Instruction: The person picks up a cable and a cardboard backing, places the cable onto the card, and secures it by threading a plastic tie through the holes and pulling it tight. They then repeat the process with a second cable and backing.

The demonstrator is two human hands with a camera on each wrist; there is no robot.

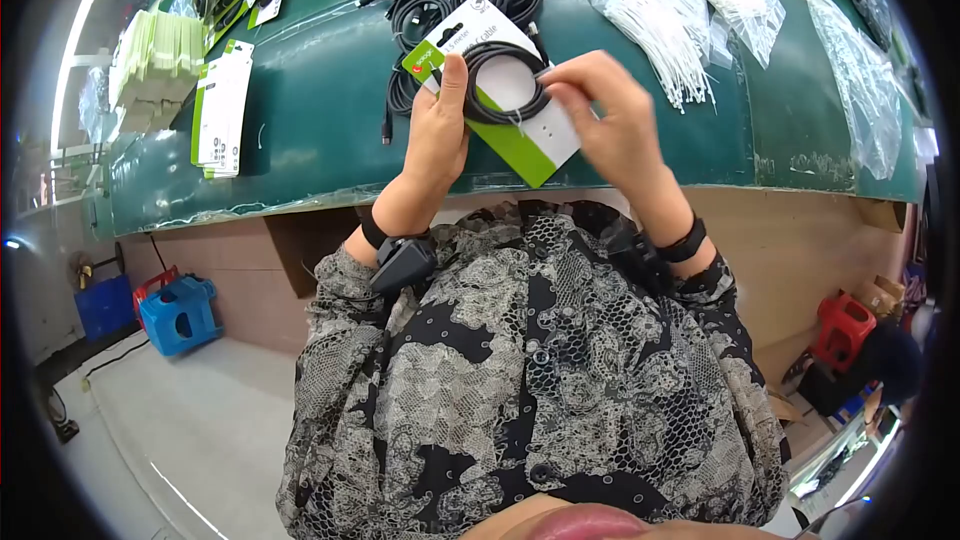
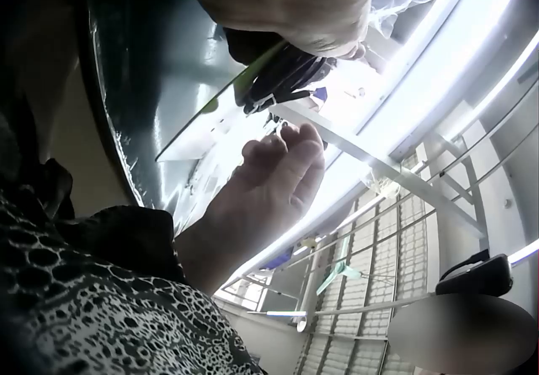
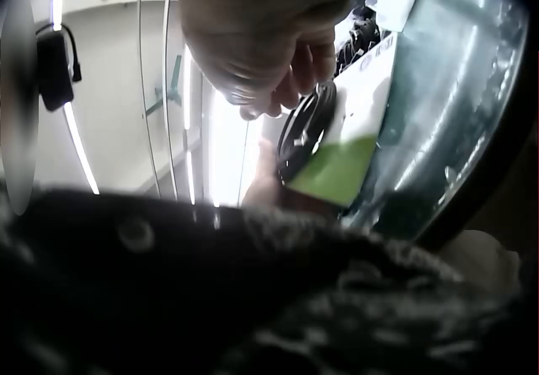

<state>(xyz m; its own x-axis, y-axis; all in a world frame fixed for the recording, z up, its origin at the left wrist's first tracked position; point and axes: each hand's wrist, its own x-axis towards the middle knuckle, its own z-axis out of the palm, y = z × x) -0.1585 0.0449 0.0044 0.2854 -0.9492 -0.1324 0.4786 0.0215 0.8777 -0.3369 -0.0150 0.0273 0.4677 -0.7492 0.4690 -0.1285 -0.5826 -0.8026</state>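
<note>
The coiled black cable (image 1: 505,82) lies flat on the white-and-green card (image 1: 500,90), held above the counter (image 1: 320,110) edge, long axis tilted down to the right. The left hand (image 1: 437,130) grips the card's left side, thumb pressing the coil; the right hand (image 1: 605,115) pinches the coil's right rim.

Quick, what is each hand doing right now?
Left hand: grips the packaging card, thumb on the coiled black cable.
Right hand: pinches the cable's edge.

A black coiled cable (image 1: 503,83) lies on a white-and-green card (image 1: 500,90) above a dark green table (image 1: 320,130).
</note>
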